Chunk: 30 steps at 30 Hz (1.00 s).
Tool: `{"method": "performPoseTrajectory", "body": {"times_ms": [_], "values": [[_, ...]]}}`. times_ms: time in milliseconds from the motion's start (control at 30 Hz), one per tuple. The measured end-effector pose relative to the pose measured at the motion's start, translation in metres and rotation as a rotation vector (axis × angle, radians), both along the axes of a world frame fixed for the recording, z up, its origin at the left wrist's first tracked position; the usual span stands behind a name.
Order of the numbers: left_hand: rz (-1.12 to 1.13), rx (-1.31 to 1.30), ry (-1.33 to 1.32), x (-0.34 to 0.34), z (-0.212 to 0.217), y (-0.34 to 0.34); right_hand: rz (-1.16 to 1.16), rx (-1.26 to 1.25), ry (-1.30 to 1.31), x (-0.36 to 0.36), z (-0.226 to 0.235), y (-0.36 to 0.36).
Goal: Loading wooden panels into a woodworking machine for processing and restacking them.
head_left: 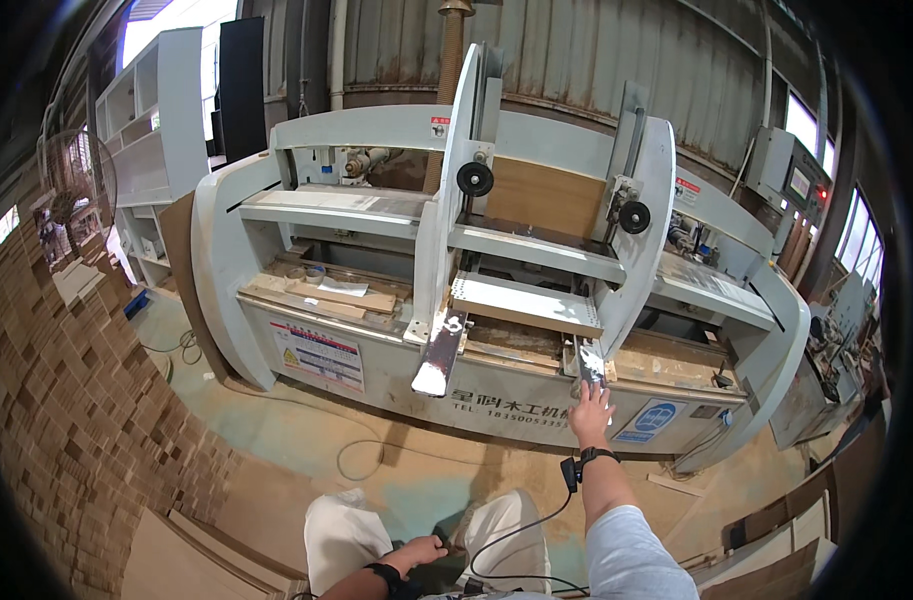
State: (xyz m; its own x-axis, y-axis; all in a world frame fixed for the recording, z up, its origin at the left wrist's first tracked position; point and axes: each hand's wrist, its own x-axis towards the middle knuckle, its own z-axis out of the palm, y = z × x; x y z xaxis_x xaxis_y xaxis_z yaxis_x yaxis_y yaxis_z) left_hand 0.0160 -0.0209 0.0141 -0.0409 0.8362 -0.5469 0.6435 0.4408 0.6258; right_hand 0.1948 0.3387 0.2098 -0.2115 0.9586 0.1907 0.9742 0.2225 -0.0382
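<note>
At far left stands one round fan [76, 185], with one white shelf unit [154, 120] behind it; beside me on the near left rises one tall stack of brown boards [71, 420]. My left hand [423, 552] is curled loosely and rests on my lap, down near the bottom edge, grasping nothing that I can make out. Ahead of me sits one big white woodworking machine [396, 370], with two black round knobs, one [474, 179] left and one [633, 217] right. Its left bay holds a few loose wood strips [321, 295]. Two metal rails jut toward me: the left rail [440, 352] stands free, and my right hand [590, 412] reaches up, fingers spread, touching the near tip of the right rail [589, 362].
</note>
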Motion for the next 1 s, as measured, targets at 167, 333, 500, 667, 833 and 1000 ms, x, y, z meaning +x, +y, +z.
{"method": "performPoseTrajectory", "body": {"times_ms": [167, 333, 500, 667, 833, 1000], "values": [[0.020, -0.012, 0.000, -0.001, -0.009, -0.003, 0.016, -0.021, 0.017, -0.002, 0.003, -0.003], [0.013, -0.030, -0.002, 0.001, -0.003, -0.001, 0.013, -0.037, -0.010, 0.000, 0.002, -0.003], [0.048, 0.034, 0.014, 0.001, -0.003, -0.003, 0.035, 0.026, 0.010, -0.002, -0.001, 0.001], [0.040, 0.101, -0.011, 0.002, 0.007, -0.005, 0.056, 0.019, 0.033, -0.003, 0.000, -0.001], [0.064, 0.208, -0.025, 0.007, 0.014, -0.003, 0.044, 0.008, 0.026, 0.003, 0.003, -0.001], [0.063, 0.256, -0.012, 0.006, 0.009, -0.008, 0.037, 0.007, 0.014, -0.005, 0.003, -0.003]]}}
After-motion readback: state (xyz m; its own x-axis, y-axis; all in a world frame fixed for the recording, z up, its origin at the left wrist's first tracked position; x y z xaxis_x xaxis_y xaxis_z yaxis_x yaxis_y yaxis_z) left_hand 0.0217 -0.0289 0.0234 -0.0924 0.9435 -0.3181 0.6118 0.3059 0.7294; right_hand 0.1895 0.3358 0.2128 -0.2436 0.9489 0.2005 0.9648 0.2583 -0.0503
